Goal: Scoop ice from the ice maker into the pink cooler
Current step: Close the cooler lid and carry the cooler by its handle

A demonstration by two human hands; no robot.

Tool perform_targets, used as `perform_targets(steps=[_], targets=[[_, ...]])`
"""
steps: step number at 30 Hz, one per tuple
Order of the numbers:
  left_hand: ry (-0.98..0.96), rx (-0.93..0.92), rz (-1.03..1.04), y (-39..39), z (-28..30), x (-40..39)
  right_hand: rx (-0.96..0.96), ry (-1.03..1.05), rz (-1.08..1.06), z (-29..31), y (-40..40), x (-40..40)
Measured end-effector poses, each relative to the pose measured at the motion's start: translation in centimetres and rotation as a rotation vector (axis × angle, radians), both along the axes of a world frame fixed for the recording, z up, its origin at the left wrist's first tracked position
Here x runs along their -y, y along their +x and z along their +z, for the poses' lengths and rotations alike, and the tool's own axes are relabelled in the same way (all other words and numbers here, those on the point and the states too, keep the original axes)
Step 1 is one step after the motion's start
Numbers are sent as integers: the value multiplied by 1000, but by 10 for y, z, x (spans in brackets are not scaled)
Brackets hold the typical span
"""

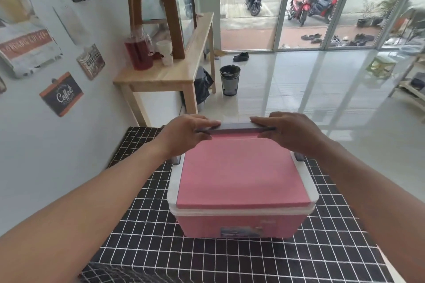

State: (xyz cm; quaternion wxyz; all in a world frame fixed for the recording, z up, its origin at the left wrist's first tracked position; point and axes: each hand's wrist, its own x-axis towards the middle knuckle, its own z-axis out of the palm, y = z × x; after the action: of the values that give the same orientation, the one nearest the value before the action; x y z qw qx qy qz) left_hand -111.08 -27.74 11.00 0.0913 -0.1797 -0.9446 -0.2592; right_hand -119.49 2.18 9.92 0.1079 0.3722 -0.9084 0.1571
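A pink cooler (239, 223) with a white rim and a flat pink lid (241, 174) stands closed on a table covered by a black cloth with a white grid (142, 232). Its grey carry handle (234, 127) lies raised over the far edge of the lid. My left hand (184, 133) grips the handle's left end, fingers on top and thumb under it. My right hand (292, 133) grips the right end the same way. No ice maker or scoop is in view.
Beyond the cooler stands a wooden side table (165, 76) against the left wall, carrying a jug of red drink (138, 53), a white cup (166, 51) and a wooden stool. A dark bin (230, 80) sits on the tiled floor before glass doors.
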Motion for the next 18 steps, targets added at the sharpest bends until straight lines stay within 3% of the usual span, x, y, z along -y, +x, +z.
perform_targets(steps=[18], targets=[[-1,39,8,-51,-18,-33,91,35,-46,-16,-44,-36]])
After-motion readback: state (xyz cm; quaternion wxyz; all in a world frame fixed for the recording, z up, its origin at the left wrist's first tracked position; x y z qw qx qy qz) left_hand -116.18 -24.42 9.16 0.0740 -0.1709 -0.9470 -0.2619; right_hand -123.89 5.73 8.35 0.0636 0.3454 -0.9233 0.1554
